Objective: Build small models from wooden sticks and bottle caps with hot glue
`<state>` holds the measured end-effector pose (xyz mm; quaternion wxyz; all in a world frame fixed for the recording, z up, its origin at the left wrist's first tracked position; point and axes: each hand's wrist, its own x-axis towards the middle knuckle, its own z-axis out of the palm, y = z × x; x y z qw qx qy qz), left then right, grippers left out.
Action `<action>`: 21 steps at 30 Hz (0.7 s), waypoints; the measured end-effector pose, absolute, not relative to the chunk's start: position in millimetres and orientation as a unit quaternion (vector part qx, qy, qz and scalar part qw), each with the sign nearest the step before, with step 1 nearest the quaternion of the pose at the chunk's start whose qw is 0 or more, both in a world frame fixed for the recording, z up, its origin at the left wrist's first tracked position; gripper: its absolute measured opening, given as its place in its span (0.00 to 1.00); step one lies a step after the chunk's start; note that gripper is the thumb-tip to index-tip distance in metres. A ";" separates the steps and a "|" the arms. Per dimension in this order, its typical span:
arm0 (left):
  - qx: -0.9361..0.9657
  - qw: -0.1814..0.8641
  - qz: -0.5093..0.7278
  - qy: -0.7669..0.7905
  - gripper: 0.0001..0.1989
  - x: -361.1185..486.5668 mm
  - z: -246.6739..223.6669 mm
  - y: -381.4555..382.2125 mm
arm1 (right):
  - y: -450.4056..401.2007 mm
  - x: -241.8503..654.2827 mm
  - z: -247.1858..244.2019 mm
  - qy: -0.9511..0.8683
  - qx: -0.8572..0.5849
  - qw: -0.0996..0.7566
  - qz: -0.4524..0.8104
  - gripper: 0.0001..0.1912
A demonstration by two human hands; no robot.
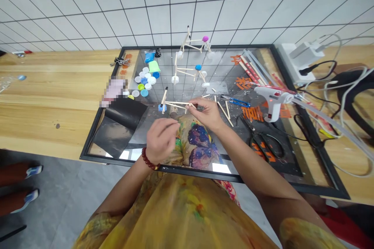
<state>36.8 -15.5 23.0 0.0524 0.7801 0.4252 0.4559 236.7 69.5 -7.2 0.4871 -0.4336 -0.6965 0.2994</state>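
Note:
My right hand [204,113] pinches the right end of a small stick frame [177,103] above the glass board. The frame's left end has a black-tipped upright and stands at a blue bottle cap [162,107]. My left hand [162,138], with a red bead bracelet at the wrist, is raised just below the frame, fingers curled together; what they hold, if anything, is too small to tell. Behind stand two similar stick models on white caps, one with a blue ball [198,67], the other with a magenta ball [205,39].
Coloured caps [144,93] and black sheets [118,124] lie at the left. On the right are loose sticks [224,113], blue snips [239,102], black scissors [264,140], a white glue gun [273,101] and a power strip [292,66] with cables.

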 end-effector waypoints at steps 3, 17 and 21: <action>0.818 0.058 0.374 0.434 0.15 58.6 29.4 -7.6 | 69.1 236.5 -7.4 -0.699 -0.421 0.490 0.306 0.09; 0.802 0.053 0.119 0.583 0.18 82.1 48.1 37.5 | 69.9 239.4 -13.9 -0.691 -0.418 0.498 0.316 0.08; 0.793 0.054 0.117 0.596 0.16 81.8 49.8 38.1 | 69.2 244.0 -11.7 -0.672 -0.439 0.495 0.333 0.10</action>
